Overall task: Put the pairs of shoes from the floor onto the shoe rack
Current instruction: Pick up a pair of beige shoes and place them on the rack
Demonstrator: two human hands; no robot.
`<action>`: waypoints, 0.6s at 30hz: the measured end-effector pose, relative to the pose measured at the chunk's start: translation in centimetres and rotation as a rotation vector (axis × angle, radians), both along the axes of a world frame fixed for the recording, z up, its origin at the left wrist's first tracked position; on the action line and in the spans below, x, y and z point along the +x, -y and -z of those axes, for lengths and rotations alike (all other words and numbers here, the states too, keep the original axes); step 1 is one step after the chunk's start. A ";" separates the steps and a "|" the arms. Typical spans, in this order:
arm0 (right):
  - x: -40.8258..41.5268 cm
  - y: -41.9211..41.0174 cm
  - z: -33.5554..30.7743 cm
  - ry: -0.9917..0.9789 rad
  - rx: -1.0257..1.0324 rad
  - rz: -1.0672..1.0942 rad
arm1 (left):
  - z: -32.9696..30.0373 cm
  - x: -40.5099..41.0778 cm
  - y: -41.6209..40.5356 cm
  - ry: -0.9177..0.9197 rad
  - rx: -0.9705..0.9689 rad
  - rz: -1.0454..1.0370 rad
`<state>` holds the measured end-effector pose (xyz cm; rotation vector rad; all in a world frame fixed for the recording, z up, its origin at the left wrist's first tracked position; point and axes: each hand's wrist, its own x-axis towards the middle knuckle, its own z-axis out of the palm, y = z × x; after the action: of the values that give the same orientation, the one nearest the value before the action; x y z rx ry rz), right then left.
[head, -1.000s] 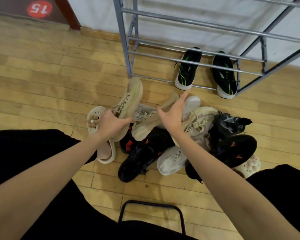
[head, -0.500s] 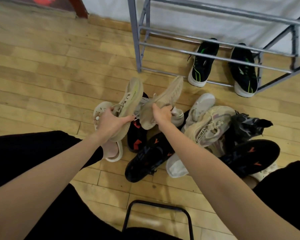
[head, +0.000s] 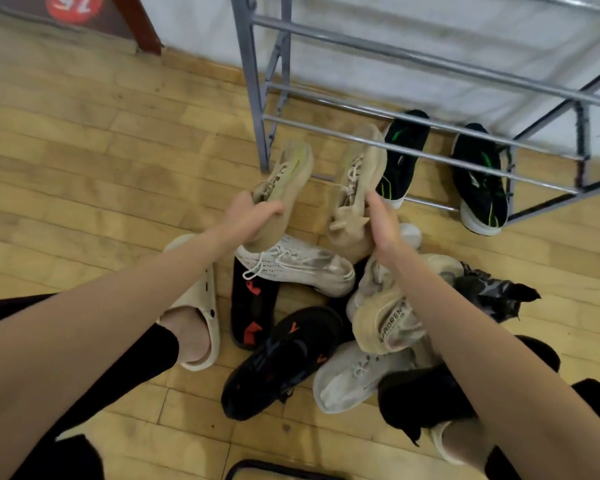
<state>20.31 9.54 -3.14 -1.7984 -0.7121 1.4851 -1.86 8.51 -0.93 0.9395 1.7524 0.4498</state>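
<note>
Readable marks: one number, one partial word.

Red round sign (head: 73, 5) at top left, on the dark panel (head: 21, 8) by the wall, carries white "15", seen upside down. Beige sneaker (head: 385, 317) in the floor pile has dark side lettering, partly legible as "...OREN"; leading letters unclear. Orange marks on the black shoes (head: 253, 306) are shapes, not text.

Soft, even indoor light, moderately bright, with no hard shadows. The wooden floor (head: 84, 174) carries a dull sheen and only faint shade under the piled shoes. The white wall (head: 430, 26) looks slightly washed out. Wide-angle distortion bends the metal shoe rack (head: 413, 60) bars and floorboards near the edges. Both forearms at the bottom corners loom large and soft. Overall detail is slightly smeared and grainy.
</note>
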 end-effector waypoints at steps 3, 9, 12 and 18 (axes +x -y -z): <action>-0.5 -3.1 1.3 0.019 0.013 0.019 | 1.1 2.0 -3.2 0.005 0.041 -0.018; -1.7 -8.5 4.8 0.115 -0.014 0.032 | 5.6 3.9 -8.5 -0.198 0.243 0.049; -2.3 -10.4 5.6 0.116 0.021 -0.006 | 7.5 4.1 -10.6 -0.278 0.288 0.056; -1.6 -13.5 6.8 0.178 0.002 -0.075 | 8.3 4.7 -13.0 -0.348 0.309 0.140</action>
<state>18.67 23.01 -9.91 -1.9386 -0.8770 1.3826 2.88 21.46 -9.21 1.4193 1.9431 0.4967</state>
